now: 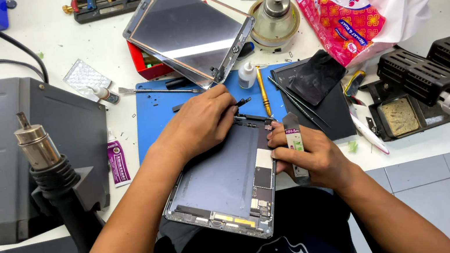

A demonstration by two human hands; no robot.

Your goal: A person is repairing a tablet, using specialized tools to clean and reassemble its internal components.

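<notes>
An opened tablet body (227, 185) lies at the table's front edge, its grey battery and circuit boards exposed. My left hand (201, 124) rests on its upper edge, fingers curled around a thin black tool whose tip pokes out toward the right. At the tablet's right edge, my right hand (305, 156) grips a narrow flat grey tool with a label (294, 140), held upright along that edge. The detached screen panel (191, 28) leans propped up behind the blue mat (150, 119).
A hot-air gun (44, 155) stands in its holder on the grey station at left. Tweezers, a yellow-handled tool (263, 92), small bottles and a black cloth (317, 75) lie behind the tablet. A red and white bag (360, 2) sits at back right, a black clamp stand (434, 73) at right.
</notes>
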